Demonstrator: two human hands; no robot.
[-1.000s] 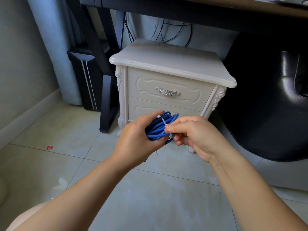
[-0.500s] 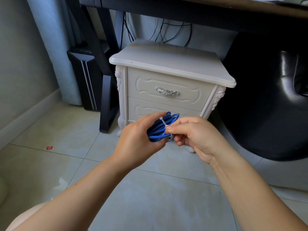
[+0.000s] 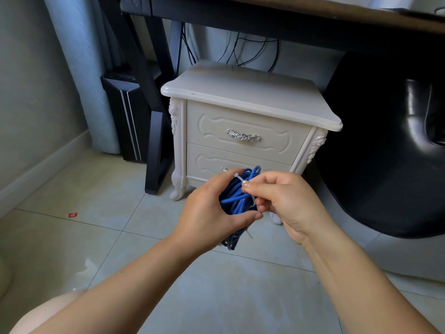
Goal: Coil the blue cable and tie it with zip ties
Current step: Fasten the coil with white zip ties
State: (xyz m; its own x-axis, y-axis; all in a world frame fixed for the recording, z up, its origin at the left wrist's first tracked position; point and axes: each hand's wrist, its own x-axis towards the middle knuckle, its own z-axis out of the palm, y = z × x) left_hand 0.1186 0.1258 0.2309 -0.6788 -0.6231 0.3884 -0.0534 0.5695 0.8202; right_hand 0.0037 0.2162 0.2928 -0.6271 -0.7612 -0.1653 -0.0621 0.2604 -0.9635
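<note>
The cable point(image 3: 231, 200) is blue, its zip tie point(image 3: 237, 176) white, the nightstand point(image 3: 240, 92) cream, the chair point(image 3: 385, 169) black.

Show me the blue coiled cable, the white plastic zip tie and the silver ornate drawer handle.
blue coiled cable point(image 3: 234, 200): head view, on a middle strand.
white plastic zip tie point(image 3: 238, 178): head view, on its strap above the coil.
silver ornate drawer handle point(image 3: 243, 136): head view, on its centre.

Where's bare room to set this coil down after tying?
Nightstand top is bare. Floor tiles between the baseboard and nightstand are free except a red scrap; the near tiles too. Crowded: desk leg and computer tower left of the nightstand, black chair right.
</note>
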